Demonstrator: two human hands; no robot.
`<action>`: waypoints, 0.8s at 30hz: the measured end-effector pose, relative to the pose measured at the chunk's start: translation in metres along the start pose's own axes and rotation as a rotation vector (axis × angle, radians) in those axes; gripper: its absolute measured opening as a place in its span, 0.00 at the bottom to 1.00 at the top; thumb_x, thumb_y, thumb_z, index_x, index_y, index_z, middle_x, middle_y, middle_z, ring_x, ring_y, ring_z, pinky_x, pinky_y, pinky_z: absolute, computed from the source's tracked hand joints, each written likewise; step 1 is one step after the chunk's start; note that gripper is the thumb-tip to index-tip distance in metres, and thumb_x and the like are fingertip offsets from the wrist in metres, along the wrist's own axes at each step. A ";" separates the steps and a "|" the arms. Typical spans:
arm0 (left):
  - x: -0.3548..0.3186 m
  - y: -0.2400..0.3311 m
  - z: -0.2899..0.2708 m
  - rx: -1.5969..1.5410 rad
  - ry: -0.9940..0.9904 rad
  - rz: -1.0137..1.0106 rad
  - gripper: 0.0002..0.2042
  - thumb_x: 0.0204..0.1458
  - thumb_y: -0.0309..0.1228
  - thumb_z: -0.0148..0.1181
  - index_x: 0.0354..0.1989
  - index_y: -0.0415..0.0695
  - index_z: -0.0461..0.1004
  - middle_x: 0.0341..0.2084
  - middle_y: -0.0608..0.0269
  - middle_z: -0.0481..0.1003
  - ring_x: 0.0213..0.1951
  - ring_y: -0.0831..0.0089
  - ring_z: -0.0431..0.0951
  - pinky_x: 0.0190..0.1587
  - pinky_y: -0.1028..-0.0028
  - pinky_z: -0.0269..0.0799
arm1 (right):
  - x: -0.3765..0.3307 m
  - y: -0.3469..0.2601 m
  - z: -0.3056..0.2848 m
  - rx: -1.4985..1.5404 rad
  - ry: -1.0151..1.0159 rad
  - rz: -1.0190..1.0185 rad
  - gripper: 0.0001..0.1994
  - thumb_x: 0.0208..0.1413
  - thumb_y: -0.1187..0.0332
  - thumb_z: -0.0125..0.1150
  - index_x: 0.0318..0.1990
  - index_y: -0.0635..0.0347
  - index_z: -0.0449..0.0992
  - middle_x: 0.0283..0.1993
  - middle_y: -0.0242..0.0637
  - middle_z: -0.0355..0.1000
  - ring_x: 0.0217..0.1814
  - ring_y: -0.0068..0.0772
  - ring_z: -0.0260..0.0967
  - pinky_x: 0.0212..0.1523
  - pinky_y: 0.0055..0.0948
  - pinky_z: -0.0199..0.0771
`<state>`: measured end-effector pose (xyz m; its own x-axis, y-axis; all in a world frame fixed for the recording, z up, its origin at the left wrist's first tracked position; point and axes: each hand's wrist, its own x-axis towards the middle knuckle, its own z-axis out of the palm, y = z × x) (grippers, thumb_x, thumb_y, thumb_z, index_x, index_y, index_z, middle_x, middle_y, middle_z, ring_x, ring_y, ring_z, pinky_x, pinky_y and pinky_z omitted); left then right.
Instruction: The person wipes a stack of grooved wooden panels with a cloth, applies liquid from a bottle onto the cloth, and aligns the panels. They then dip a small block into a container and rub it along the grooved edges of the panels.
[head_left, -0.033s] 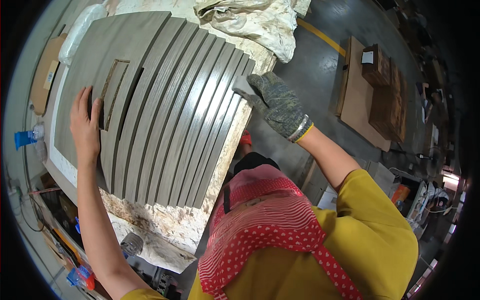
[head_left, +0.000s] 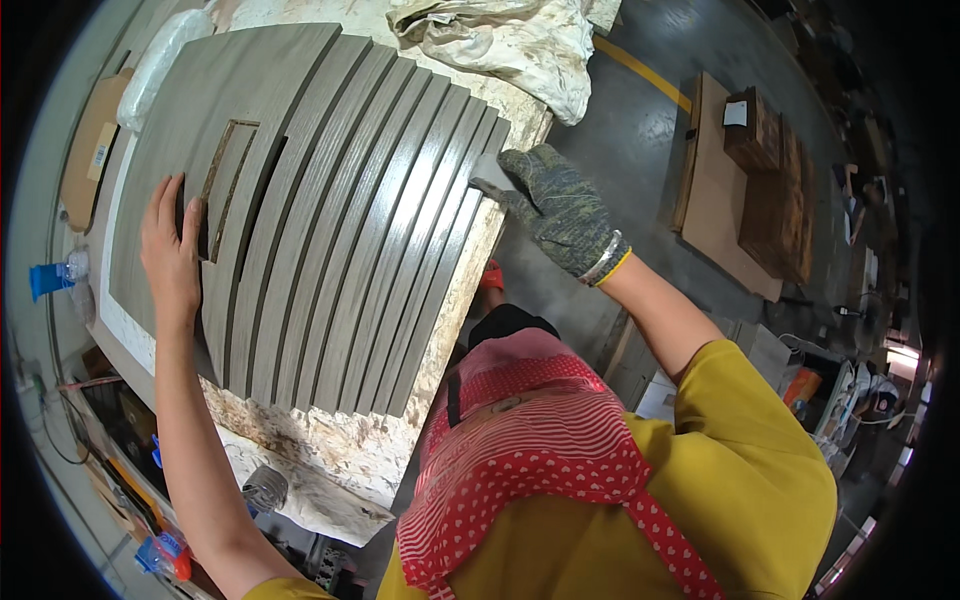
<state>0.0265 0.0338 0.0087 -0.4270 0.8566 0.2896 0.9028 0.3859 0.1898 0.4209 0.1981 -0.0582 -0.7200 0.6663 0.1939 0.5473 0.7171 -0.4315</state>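
Note:
Several grey wood-grain panels (head_left: 350, 200) lie in an overlapping, stepped stack on a worn white-topped table (head_left: 330, 450). The far left panel has a narrow rectangular cutout (head_left: 229, 180) with raw edges. My bare left hand (head_left: 170, 250) rests on that panel beside the cutout, thumb apart from the fingers. At the stack's right edge is my right hand (head_left: 565, 210), in a dark grey-green knit glove with a yellow cuff. Its thumb and fingers close around a small flat grey piece (head_left: 490, 170) against the outermost panel; its kind is unclear.
A crumpled white cloth (head_left: 510, 45) lies at the table's far end. Clear plastic wrap (head_left: 165, 60) and a piece of cardboard (head_left: 90, 150) are at the left. Brown wooden boxes (head_left: 775, 190) stand on a board on the floor at the right.
My gloved right hand has shifted very slightly to the right at the stack's edge. My left hand and the panels stay where they were.

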 end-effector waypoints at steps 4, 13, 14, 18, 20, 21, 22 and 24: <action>0.000 -0.003 0.000 0.005 -0.003 0.006 0.22 0.61 0.45 0.47 0.59 0.47 0.66 0.60 0.54 0.63 0.62 0.56 0.61 0.63 0.63 0.55 | 0.007 0.002 -0.002 -0.033 0.071 0.017 0.21 0.55 0.60 0.55 0.54 0.58 0.69 0.49 0.50 0.68 0.52 0.52 0.66 0.52 0.45 0.67; 0.001 -0.001 0.001 -0.016 -0.008 0.019 0.22 0.61 0.43 0.48 0.59 0.44 0.66 0.60 0.54 0.63 0.62 0.56 0.62 0.63 0.62 0.55 | 0.015 -0.001 -0.012 -0.053 0.081 0.045 0.22 0.55 0.59 0.56 0.56 0.58 0.69 0.49 0.52 0.67 0.53 0.53 0.65 0.54 0.45 0.66; 0.001 -0.001 0.001 -0.018 -0.009 0.012 0.22 0.61 0.42 0.48 0.59 0.44 0.66 0.60 0.54 0.63 0.61 0.56 0.62 0.63 0.62 0.55 | 0.018 -0.006 -0.015 -0.042 -0.012 0.109 0.22 0.56 0.60 0.57 0.57 0.58 0.69 0.53 0.53 0.67 0.57 0.54 0.63 0.58 0.44 0.63; 0.000 0.002 -0.001 -0.012 -0.016 0.017 0.21 0.61 0.42 0.47 0.59 0.44 0.66 0.60 0.53 0.63 0.61 0.55 0.62 0.63 0.62 0.56 | 0.014 0.001 -0.014 -0.040 -0.065 0.133 0.24 0.59 0.55 0.53 0.59 0.58 0.67 0.55 0.53 0.66 0.60 0.55 0.61 0.60 0.44 0.61; 0.000 0.000 0.000 0.003 -0.011 0.006 0.21 0.61 0.41 0.47 0.59 0.45 0.66 0.60 0.53 0.63 0.61 0.55 0.62 0.62 0.62 0.56 | 0.018 0.008 -0.011 -0.051 -0.016 0.102 0.24 0.58 0.55 0.53 0.58 0.58 0.67 0.55 0.53 0.66 0.59 0.55 0.61 0.60 0.45 0.62; 0.001 0.000 0.000 0.001 -0.009 0.012 0.21 0.61 0.41 0.47 0.59 0.45 0.66 0.60 0.53 0.63 0.61 0.55 0.62 0.62 0.62 0.56 | 0.019 0.012 -0.010 -0.067 0.028 0.068 0.24 0.58 0.55 0.54 0.58 0.58 0.68 0.55 0.53 0.66 0.59 0.56 0.61 0.59 0.45 0.62; 0.002 0.001 0.000 0.002 -0.010 0.011 0.21 0.62 0.41 0.47 0.59 0.45 0.66 0.60 0.53 0.63 0.61 0.55 0.62 0.62 0.62 0.56 | 0.018 0.014 -0.007 -0.069 0.033 0.071 0.24 0.58 0.55 0.54 0.58 0.58 0.68 0.55 0.53 0.66 0.59 0.56 0.61 0.59 0.45 0.62; 0.002 0.003 -0.001 0.006 -0.009 0.016 0.21 0.62 0.41 0.47 0.60 0.46 0.65 0.60 0.53 0.63 0.61 0.55 0.62 0.62 0.62 0.55 | 0.017 0.015 0.001 -0.090 0.072 0.045 0.23 0.58 0.56 0.54 0.57 0.59 0.69 0.55 0.52 0.66 0.59 0.55 0.62 0.59 0.45 0.63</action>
<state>0.0279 0.0365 0.0105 -0.4118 0.8658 0.2843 0.9099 0.3739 0.1796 0.4164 0.2197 -0.0622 -0.6628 0.7091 0.2406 0.6169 0.6992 -0.3614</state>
